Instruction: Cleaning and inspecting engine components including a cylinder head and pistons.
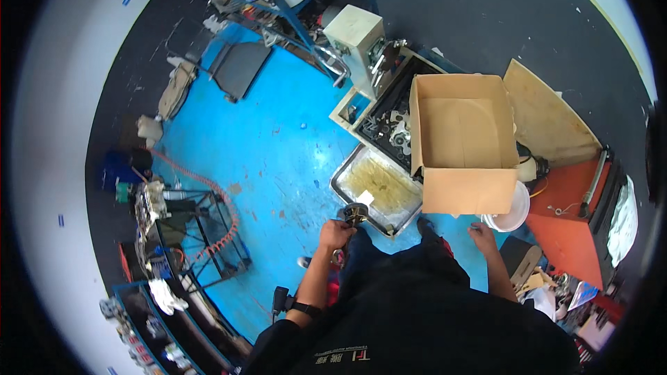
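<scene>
My left hand [336,234] is closed around a dark round metal part [356,211] that looks like an engine piston on its rod. It is held above the near left edge of a shallow metal tray [341,173], whose bottom has a yellowish oily film. A small white piece [366,197] shows beside the part; whether it lies in the tray I cannot tell. My right hand [484,238] hangs at my right with curled fingers, near a white bucket [513,212]. A pale spot shows at its fingertips, too small to make out. An open cardboard box [466,191] stands before me.
Metal parts [398,133] lie in a black tray left of the box. Behind stands a cream-coloured machine [354,36] beside a blue shelf rack [292,15]. A coiled red hose [233,216] crosses the blue floor by a metal stand [208,239]. Clutter [547,291] lies at right.
</scene>
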A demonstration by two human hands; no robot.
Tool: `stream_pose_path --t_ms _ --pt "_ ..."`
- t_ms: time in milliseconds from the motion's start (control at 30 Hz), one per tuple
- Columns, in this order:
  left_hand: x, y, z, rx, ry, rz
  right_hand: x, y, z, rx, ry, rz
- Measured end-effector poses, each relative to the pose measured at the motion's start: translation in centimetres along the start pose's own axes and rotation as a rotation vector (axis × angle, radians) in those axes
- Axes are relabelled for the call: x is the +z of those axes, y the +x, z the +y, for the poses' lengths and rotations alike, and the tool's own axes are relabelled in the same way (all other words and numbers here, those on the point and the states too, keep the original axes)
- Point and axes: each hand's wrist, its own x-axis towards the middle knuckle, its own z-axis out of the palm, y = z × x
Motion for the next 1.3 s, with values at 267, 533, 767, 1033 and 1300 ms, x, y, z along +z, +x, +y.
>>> stream_pose_path --t_ms 267,533,767,1033,1300 --pt "-7.1 16.3 -10.6 0.237 0.187 -0.264 17.5 -1.7 -1.5 0.155 -0.12 0.232" --pt "-17.6 19.7 -22.9 0.268 0.362 -0.4 35.0 -6.4 -8.9 0.406 -0.241 0.201" --pt "-20.3 22.7 -21.8 0.346 0.559 -0.446 42.0 -4.9 -4.1 0.584 -0.026 0.117" --pt "6.6 42.8 -22.8 0.746 0.605 -0.609 50.6 10.2 17.1 0.741 -0.239 0.179" --pt "38.8 58.0 -32.3 1.024 0.676 -0.521 61.3 26.7 32.4 1.038 -0.399 0.263"
